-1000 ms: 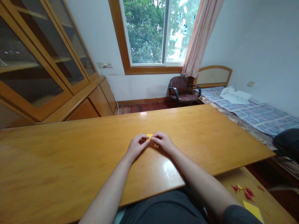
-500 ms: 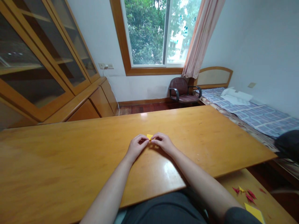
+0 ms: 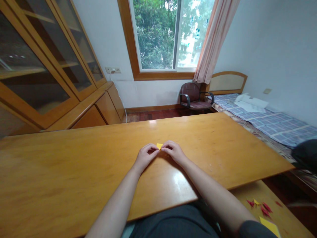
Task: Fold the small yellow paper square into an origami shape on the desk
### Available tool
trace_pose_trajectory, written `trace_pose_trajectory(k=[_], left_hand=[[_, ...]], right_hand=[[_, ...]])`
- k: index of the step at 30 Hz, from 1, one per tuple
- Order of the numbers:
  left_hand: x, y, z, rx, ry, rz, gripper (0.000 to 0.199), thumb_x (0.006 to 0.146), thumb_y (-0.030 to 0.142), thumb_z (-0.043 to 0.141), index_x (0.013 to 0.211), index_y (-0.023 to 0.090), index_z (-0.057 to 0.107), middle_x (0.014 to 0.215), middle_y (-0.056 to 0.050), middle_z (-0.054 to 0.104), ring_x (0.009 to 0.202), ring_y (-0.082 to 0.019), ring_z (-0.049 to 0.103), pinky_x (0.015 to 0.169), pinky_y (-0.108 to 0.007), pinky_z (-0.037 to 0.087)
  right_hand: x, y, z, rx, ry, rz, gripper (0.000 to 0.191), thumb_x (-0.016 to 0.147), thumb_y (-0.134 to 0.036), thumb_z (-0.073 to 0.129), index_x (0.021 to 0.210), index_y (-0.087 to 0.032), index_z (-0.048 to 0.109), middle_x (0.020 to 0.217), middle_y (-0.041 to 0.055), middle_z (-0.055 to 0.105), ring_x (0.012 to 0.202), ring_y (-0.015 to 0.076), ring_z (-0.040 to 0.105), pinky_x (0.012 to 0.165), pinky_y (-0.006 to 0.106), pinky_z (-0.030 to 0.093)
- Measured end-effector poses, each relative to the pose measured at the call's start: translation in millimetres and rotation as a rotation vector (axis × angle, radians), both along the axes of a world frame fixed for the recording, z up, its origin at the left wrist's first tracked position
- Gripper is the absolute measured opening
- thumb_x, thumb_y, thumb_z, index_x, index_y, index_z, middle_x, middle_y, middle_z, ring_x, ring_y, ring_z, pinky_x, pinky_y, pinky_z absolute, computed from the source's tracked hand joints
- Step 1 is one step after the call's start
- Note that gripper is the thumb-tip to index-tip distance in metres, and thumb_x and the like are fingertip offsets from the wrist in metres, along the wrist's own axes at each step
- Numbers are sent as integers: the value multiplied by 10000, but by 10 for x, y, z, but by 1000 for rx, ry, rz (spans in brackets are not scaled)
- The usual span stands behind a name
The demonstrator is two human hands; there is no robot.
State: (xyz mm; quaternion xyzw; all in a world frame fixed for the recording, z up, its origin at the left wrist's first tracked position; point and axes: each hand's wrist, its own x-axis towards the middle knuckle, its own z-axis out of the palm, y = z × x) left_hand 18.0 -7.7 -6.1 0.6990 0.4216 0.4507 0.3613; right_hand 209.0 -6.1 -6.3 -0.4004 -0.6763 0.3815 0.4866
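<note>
A small folded piece of yellow paper (image 3: 159, 145) is held just above the tabletop, between my two hands. My left hand (image 3: 147, 154) pinches its left side between thumb and fingertips. On the other side, my right hand (image 3: 172, 151) is closed on the paper's right part in the same kind of pinch. The fingertips of both hands nearly meet at the paper's lower edge and hide part of it. How the paper is folded is too small to make out.
The wooden table (image 3: 74, 165) spreads around my hands. At lower right, a lower wooden surface (image 3: 250, 190) carries several small red folded pieces (image 3: 266, 208), a small yellow one (image 3: 256, 202) and a yellow sheet (image 3: 269, 226). Beyond stand a chair (image 3: 192, 96) and a bed (image 3: 272, 122).
Both hands stay pinched on the yellow paper in almost the same place. The view has shifted very slightly.
</note>
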Motion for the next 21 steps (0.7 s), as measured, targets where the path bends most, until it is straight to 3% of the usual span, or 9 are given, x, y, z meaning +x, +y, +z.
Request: trace_pose_trajectory(k=[21], left_hand=[[-4,-41,26,-4,39,-6,142,807,321,660,817,181,681,859,-48,705,816,-181,651,791,-294,507]], right_hand=[[-14,-14,-71,-74,47,-58,185,813,-360,660,797,-175,671,770,25,635,672,143,567,631,254,447]])
